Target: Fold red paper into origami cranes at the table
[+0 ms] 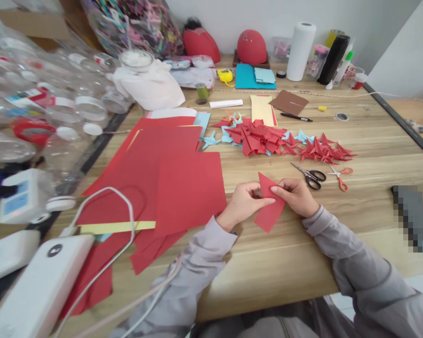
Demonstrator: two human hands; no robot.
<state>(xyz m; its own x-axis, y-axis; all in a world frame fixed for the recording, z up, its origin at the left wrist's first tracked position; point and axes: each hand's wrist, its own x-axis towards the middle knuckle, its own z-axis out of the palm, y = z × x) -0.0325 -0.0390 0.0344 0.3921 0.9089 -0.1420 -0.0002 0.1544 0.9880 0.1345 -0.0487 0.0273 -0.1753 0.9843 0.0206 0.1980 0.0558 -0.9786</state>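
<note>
Between my two hands is a small piece of folded red paper point(269, 217), tilted and raised near the middle of the table. My left hand point(242, 203) pinches its left side, thumb lying across the front. On the right side, my right hand point(297, 196) grips it between thumb and fingers. Large red paper sheets point(190, 192) lie in a stack to the left of my left hand. Beyond my hands rests a pile of folded red paper stars point(257, 137), with light blue ones point(210, 140) mixed in. Black-handled scissors point(312, 177) and orange-handled scissors point(341, 176) lie just past my right hand.
Clear plastic bottles point(61, 105) crowd the left side. A white power bank point(44, 281) with a looping white cable point(131, 211) sits at the front left. Brown paper point(289, 102), a black pen point(296, 117) and a white cylinder point(301, 51) are towards the back.
</note>
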